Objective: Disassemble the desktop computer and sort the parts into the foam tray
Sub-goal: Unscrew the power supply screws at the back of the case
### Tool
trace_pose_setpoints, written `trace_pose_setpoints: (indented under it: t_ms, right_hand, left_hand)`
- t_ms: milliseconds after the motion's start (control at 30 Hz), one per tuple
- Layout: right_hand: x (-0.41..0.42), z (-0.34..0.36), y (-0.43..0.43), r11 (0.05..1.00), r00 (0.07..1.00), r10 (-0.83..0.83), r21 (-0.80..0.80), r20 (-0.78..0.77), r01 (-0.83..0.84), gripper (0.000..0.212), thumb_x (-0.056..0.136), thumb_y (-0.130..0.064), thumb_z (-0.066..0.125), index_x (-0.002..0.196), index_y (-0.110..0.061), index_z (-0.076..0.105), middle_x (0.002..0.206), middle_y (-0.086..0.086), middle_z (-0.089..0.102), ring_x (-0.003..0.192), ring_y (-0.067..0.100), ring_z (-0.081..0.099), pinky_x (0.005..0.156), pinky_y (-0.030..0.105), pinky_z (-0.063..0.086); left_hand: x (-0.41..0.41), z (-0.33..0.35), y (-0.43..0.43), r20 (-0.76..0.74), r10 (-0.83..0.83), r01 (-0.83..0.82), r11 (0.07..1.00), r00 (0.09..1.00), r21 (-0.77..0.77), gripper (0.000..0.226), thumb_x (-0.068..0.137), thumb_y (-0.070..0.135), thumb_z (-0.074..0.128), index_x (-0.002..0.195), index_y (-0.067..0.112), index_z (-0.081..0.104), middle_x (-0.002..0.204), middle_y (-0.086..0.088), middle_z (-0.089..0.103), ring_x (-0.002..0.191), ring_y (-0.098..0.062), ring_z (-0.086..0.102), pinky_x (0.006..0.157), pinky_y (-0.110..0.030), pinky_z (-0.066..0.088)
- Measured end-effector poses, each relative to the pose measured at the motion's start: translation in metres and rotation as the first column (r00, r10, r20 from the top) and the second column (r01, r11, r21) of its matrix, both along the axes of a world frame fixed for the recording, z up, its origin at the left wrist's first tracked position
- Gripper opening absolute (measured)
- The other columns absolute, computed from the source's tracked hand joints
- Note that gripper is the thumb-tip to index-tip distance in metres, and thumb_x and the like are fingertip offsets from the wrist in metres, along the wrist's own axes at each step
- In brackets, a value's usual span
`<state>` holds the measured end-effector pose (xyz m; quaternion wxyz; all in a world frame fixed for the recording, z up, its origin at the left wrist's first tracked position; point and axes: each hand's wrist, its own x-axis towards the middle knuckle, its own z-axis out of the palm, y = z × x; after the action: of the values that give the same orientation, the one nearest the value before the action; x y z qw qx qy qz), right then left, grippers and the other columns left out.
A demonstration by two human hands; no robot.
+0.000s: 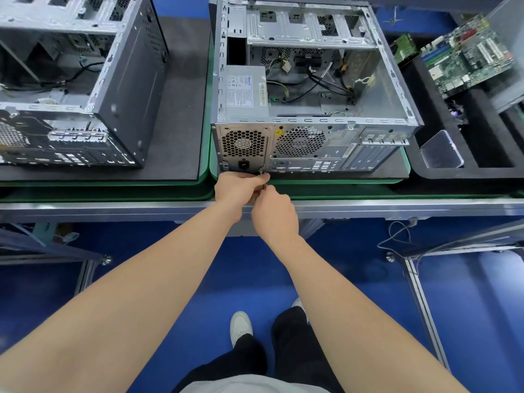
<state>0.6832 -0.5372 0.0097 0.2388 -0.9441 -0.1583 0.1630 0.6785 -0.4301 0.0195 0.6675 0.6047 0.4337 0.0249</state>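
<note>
The open computer case [312,154] lies on its side on a green mat [340,191] on the desk [397,207], its rear panel facing the person. Its power supply [246,92] sits in the near left corner, with loose cables behind it. Both hands meet at the lower rear edge of the case, just below the power socket. The right hand [273,211] has its fingers curled round a thin tool [264,188], of which only a short dark piece of shaft shows. The left hand [238,188] is curled too, thumb and fingers pinched together against the case's edge; I cannot tell what they hold. The black foam tray [442,174] stands just right of the case, with a green circuit board [467,55] at its far end and a clear plastic box [441,151] in a near compartment. A second case [127,80] stands on the left.
</note>
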Motion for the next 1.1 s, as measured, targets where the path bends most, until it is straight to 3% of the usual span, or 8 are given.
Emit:
trace_pose_setpoints:
  t_ms: [200, 367, 500, 600, 700, 800, 900, 1100]
  right_hand:
    - [-0.001, -0.007, 0.0, 0.995, 0.991, 0.07, -0.08, 0.117, -0.061, 0.018, 0.102, -0.014, 0.052, 0.119, -0.006, 0.053, 0.107, 0.02, 0.069, 0.096, 0.041, 0.069, 0.066, 0.04, 0.039]
    - [0.01, -0.004, -0.011, 0.936, 0.958, -0.019, 0.333, -0.286, 0.118, 0.034, 0.108, -0.034, 0.038, 0.092, -0.009, 0.056, 0.076, 0.013, 0.064, 0.047, 0.028, 0.066, 0.04, 0.032, 0.047]
    - [0.014, -0.001, -0.022, 0.633, 0.52, 0.109, 0.462, -0.847, 0.621, 0.044, 0.107, -0.05, 0.048, 0.085, -0.016, 0.065, 0.057, 0.006, 0.047, 0.043, 0.018, 0.039, 0.042, 0.026, 0.034]
    - [0.011, -0.004, -0.026, 0.448, 0.228, 0.378, 0.393, -0.897, 0.803, 0.038, 0.108, -0.048, 0.051, 0.085, -0.021, 0.064, 0.062, -0.003, 0.038, 0.047, 0.011, 0.032, 0.04, 0.023, 0.031]
    - [0.009, -0.003, -0.025, 0.359, 0.146, 0.522, 0.372, -0.84, 0.856, 0.031, 0.111, -0.038, 0.046, 0.09, -0.02, 0.061, 0.062, -0.006, 0.039, 0.039, 0.006, 0.029, 0.033, 0.02, 0.026]
    - [0.008, 0.0, -0.018, 0.358, 0.207, 0.444, 0.384, -0.872, 0.851, 0.032, 0.112, -0.032, 0.043, 0.088, -0.018, 0.059, 0.057, -0.004, 0.039, 0.035, 0.007, 0.027, 0.029, 0.022, 0.024]
    - [0.006, 0.002, -0.013, 0.514, 0.431, 0.207, 0.473, -0.878, 0.716, 0.031, 0.112, -0.031, 0.041, 0.09, -0.017, 0.058, 0.058, 0.0, 0.043, 0.038, 0.013, 0.03, 0.035, 0.024, 0.027]
    - [-0.001, 0.004, -0.004, 0.899, 0.949, -0.148, 0.361, -0.279, 0.246, 0.028, 0.107, -0.024, 0.039, 0.089, -0.014, 0.058, 0.079, 0.009, 0.066, 0.061, 0.03, 0.065, 0.051, 0.041, 0.055]
  left_hand:
    - [0.003, -0.002, -0.004, 0.008, 0.025, -0.026, 0.997, 1.0, 0.07, 0.031, 0.076, 0.031, 0.091, 0.098, 0.013, 0.081, 0.094, -0.004, 0.079, 0.092, -0.023, 0.075, 0.088, -0.042, 0.062]
    - [0.004, -0.003, 0.001, 0.023, -0.014, 0.013, 0.998, 1.0, 0.054, 0.031, 0.079, 0.028, 0.088, 0.101, 0.008, 0.08, 0.093, -0.007, 0.079, 0.088, -0.022, 0.075, 0.083, -0.037, 0.061]
    - [0.002, -0.003, 0.0, 0.045, -0.006, 0.007, 0.999, 0.999, -0.041, 0.028, 0.08, 0.026, 0.087, 0.097, 0.005, 0.078, 0.085, -0.011, 0.079, 0.083, -0.025, 0.076, 0.081, -0.034, 0.06]
    - [-0.001, -0.002, 0.0, 0.068, -0.015, 0.021, 0.996, 0.998, -0.088, 0.02, 0.083, 0.025, 0.085, 0.091, 0.007, 0.079, 0.087, -0.012, 0.079, 0.085, -0.025, 0.076, 0.081, -0.032, 0.06]
    - [-0.004, 0.0, 0.001, 0.096, -0.039, 0.05, 0.992, 0.995, -0.114, 0.017, 0.085, 0.023, 0.083, 0.088, 0.007, 0.079, 0.086, -0.012, 0.079, 0.081, -0.023, 0.076, 0.083, -0.036, 0.061]
    - [-0.005, 0.0, 0.003, 0.078, -0.05, 0.057, 0.995, 0.996, -0.081, 0.016, 0.083, 0.024, 0.084, 0.088, 0.009, 0.081, 0.085, -0.011, 0.079, 0.09, -0.026, 0.077, 0.092, -0.042, 0.061]
    - [-0.004, -0.001, 0.002, 0.045, -0.05, 0.051, 0.998, 0.998, -0.025, 0.016, 0.078, 0.026, 0.088, 0.084, 0.012, 0.082, 0.085, -0.011, 0.079, 0.078, -0.022, 0.071, 0.092, -0.044, 0.061]
    - [-0.003, -0.003, 0.0, 0.046, -0.057, 0.056, 0.998, 0.997, 0.032, 0.032, 0.073, 0.028, 0.092, 0.099, 0.01, 0.081, 0.09, -0.006, 0.08, 0.088, -0.021, 0.076, 0.086, -0.044, 0.063]
